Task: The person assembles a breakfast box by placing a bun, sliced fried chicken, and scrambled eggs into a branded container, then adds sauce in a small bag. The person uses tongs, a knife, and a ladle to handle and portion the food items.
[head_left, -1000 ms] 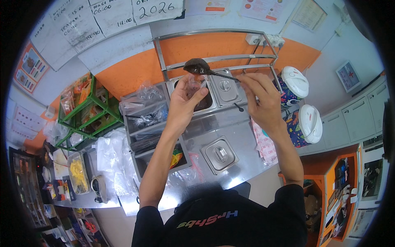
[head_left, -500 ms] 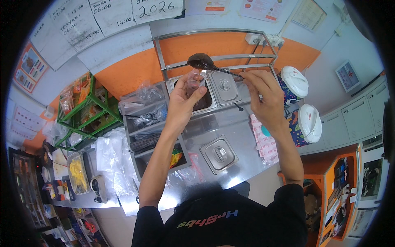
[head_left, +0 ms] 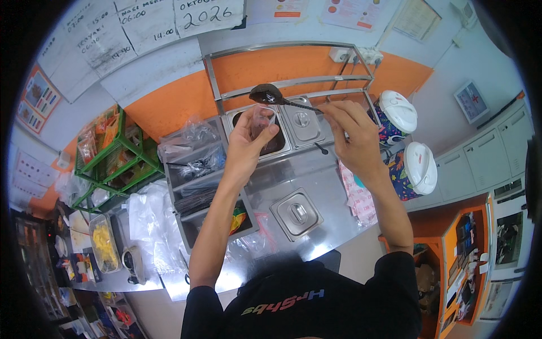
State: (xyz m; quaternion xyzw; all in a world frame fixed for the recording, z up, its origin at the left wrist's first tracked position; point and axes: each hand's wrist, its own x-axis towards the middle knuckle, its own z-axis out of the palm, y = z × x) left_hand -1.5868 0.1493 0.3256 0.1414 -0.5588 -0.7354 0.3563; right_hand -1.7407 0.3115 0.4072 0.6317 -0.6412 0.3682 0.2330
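My left hand (head_left: 251,134) is closed round a small clear plastic cup (head_left: 263,117), held above an uncovered steel food pan (head_left: 275,146) with dark brown sauce in it. Between the fingertips of my right hand (head_left: 353,133) is the thin handle of a dark ladle (head_left: 266,94). Its bowl, coated in brown sauce, hangs over the mouth of the cup. How much sauce the cup holds I cannot tell. Right of the uncovered pan sits another pan under a steel lid (head_left: 305,125). A loose square steel lid (head_left: 296,213) lies on the steel counter (head_left: 282,179).
A grey divided bin (head_left: 182,212) with bags and dark packets stands left of the pans. Farther left are green crates (head_left: 116,152) and white plastic bags (head_left: 148,217). Two white-lidded patterned containers (head_left: 418,169) stand at right. A metal rail (head_left: 282,46) rises behind the pans.
The ladle's bowl has tilted more over the cup, and the sauce stream below it no longer shows. Both hands stay in nearly the same place; the whole view has shifted slightly.
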